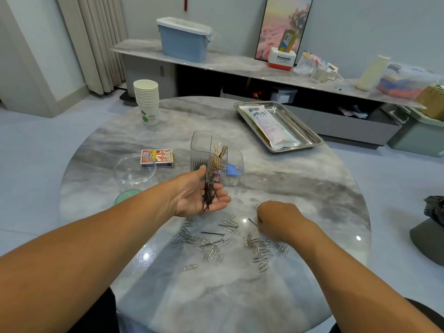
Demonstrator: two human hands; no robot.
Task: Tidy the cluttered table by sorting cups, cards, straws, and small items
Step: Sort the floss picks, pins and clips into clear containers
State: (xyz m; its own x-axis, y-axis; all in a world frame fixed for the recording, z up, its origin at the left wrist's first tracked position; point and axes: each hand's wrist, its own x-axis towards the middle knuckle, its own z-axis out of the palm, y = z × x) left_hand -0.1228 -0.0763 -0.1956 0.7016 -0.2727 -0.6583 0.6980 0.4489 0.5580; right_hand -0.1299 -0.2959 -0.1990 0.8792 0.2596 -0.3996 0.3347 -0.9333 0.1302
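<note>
The left hand [199,195] lay palm-up and wide, cradling a loose bundle of dark hairpins [209,197] just before the clear ribbed plastic organiser [216,159]. The right hand [276,219] was curled, knuckles up, over the scattered silver paper clips [211,248] on the grey marble bench [312,188]; what it pinched could not be told. Unclasped, the pins could slide off the palm if it tilted.
</note>
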